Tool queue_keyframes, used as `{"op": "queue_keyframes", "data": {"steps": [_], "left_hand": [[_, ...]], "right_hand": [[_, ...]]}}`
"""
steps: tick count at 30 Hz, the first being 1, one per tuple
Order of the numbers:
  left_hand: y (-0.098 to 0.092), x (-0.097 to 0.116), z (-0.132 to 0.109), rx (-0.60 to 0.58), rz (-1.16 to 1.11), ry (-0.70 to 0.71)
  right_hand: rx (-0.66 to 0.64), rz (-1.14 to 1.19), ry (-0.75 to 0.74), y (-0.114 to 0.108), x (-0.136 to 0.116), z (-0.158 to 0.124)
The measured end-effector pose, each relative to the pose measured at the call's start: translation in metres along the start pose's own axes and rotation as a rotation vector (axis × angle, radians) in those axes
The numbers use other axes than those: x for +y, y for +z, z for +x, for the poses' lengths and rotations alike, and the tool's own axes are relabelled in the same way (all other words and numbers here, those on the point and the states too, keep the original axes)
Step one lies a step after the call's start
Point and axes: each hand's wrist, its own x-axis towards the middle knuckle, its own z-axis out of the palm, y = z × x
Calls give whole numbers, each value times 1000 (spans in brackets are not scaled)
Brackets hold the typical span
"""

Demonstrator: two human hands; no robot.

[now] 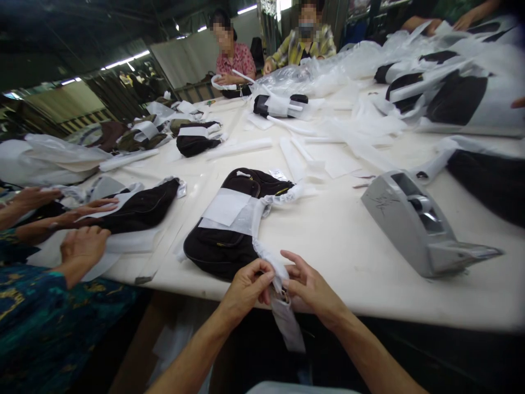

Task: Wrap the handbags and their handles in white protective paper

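Observation:
A black bag (223,251) lies on the table in front of me, a white paper band (225,207) across its middle. Its strap (273,262) is wrapped in thin white material and runs down over the table's near edge. My left hand (249,283) pinches the wrapped strap between thumb and fingers. On the other side my right hand (308,285) has its thumb against the strap, with the index finger raised away from it. Below both hands a metal ring and a pale wrapped strap end (288,323) hang past the edge.
A grey tape dispenser (410,224) stands to the right on the white table (328,246). At left, a co-worker's hands (84,249) rest on and near another black bag (139,208). Wrapped bags, paper and clear plastic (328,71) cover the far side, where other people work.

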Motion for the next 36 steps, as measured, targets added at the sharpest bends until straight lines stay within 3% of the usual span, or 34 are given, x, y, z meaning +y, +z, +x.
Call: {"op": "queue_keyframes", "data": {"steps": [6, 9, 13, 19, 23, 26, 28, 33, 36], "left_hand": [[0, 3, 1, -35, 111, -21], [-2, 10, 2, -43, 337, 10], [-5, 17, 6, -67, 611, 171], [6, 12, 0, 209, 1052, 341], [9, 5, 0, 224, 1241, 467], [9, 3, 3, 185, 1138, 452], [10, 2, 6, 232, 1015, 407], [12, -2, 8, 366, 338, 207], [6, -1, 7, 324, 309, 203]], "right_hand": [[155, 99, 16, 7, 14, 3], [197, 1, -41, 12, 21, 3], [233, -257, -138, 16, 17, 1], [293, -593, -244, 20, 6, 5], [273, -637, -251, 19, 4, 9], [272, -658, -236, 18, 4, 12], [272, -660, -237, 18, 3, 13], [261, -382, -215, 22, 2, 15], [257, -406, -213, 25, -1, 14]]}}
